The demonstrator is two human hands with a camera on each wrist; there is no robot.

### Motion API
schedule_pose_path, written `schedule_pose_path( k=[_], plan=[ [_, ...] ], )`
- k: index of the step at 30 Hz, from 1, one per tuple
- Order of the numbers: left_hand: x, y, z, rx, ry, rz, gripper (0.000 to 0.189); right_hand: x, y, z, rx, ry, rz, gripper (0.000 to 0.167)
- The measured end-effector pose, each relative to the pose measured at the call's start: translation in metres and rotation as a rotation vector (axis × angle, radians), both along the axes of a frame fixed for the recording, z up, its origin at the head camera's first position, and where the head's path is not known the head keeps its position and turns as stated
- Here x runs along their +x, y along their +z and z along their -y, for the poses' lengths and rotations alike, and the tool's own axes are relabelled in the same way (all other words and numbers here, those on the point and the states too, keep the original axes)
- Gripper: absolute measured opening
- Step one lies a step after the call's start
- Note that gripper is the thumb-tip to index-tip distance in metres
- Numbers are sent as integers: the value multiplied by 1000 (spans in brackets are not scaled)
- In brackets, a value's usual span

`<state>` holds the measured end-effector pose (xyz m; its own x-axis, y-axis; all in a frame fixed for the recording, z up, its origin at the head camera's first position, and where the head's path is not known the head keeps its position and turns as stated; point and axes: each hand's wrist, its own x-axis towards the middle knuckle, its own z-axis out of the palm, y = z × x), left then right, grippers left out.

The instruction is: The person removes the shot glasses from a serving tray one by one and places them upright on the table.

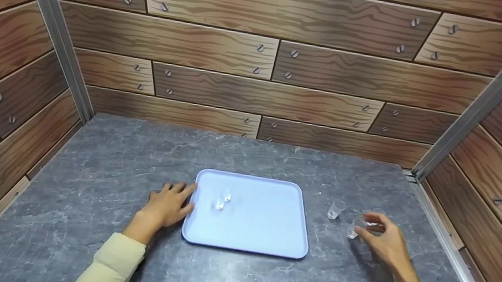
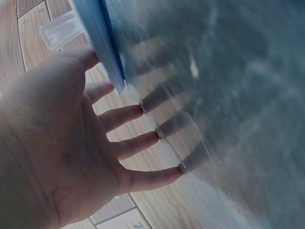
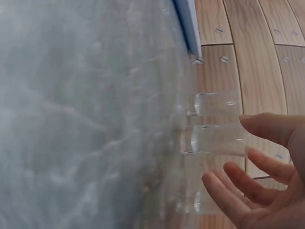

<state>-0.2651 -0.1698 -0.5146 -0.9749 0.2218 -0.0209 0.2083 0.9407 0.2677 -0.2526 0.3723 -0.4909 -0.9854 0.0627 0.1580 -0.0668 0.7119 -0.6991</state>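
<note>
A light-blue tray (image 1: 247, 236) lies on the table with two small clear shot glasses (image 1: 219, 203) standing on its left part. My left hand (image 1: 165, 206) rests at the tray's left edge; the thumb and index finger touch the rim, and the other fingers spread onto the table. Right of the tray, my right hand (image 1: 383, 239) pinches the rim of an upright clear shot glass (image 3: 214, 139) between thumb and index finger. Another shot glass (image 1: 336, 209) stands between it and the tray. A third glass (image 3: 207, 202) is partly hidden behind the right hand's fingers.
The grey marbled table (image 1: 141, 145) is bounded by wood-plank-patterned walls (image 1: 219, 88) at the back and both sides. Metal corner posts (image 1: 62, 42) rise at the left and right. A black band shows at the right cuff.
</note>
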Motion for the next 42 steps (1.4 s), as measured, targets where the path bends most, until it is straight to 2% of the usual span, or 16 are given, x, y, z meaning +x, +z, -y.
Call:
schedule_pose_path(
  k=[5,10,15,21,25,31,38,42],
  plan=[
    [-1,0,-1,2,-4,0,56,4,13,9,-8,-59,-133,45],
    [-1,-1,-1,7,-1,-9,56,5,27,30,-104,-115,-273,37],
    [0,-3,-1,5,5,4,57,-1,39,60,-224,-83,-337,34],
    [-1,-2,0,9,-3,-2,57,-9,41,96,-268,42,-320,29],
    [-2,-2,0,4,0,11,57,-14,34,121,-254,127,-275,23],
    [-5,-1,-1,-8,-2,21,58,-18,26,158,-297,244,-188,21],
    [-3,-1,0,-10,4,21,58,-24,20,193,-282,389,-125,23],
    [-2,-3,0,-7,1,15,58,-27,14,209,-290,445,-76,25]
  ],
)
